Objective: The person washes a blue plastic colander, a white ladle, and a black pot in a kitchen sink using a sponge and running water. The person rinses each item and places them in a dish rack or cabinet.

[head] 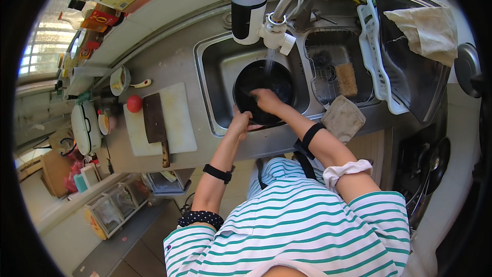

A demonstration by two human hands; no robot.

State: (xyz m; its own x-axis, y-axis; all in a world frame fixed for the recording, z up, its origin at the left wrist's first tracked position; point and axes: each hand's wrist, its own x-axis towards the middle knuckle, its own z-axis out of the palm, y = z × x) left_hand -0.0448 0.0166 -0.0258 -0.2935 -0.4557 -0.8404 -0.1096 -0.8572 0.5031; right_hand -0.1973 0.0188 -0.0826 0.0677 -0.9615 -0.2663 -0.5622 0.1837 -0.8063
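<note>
A round black pot [263, 113] sits in the left basin of the steel sink [215, 60]. Water runs into it from the faucet [273, 27]. My left hand [242, 121] grips the pot's near left edge, thumb on the rim and fingers under its side. Over the inside of the pot is my right hand [267, 100], fingers curled and slightly blurred. Whether it holds something small cannot be made out. Dark water hides the pot's bottom.
Left of the sink, a cleaver [154, 119] and a tomato [134, 103] lie on a white cutting board [182, 123]. A loofah sponge [346, 79] rests on a wire rack in the right basin. A folded cloth [343, 117] hangs over the front edge near my right forearm.
</note>
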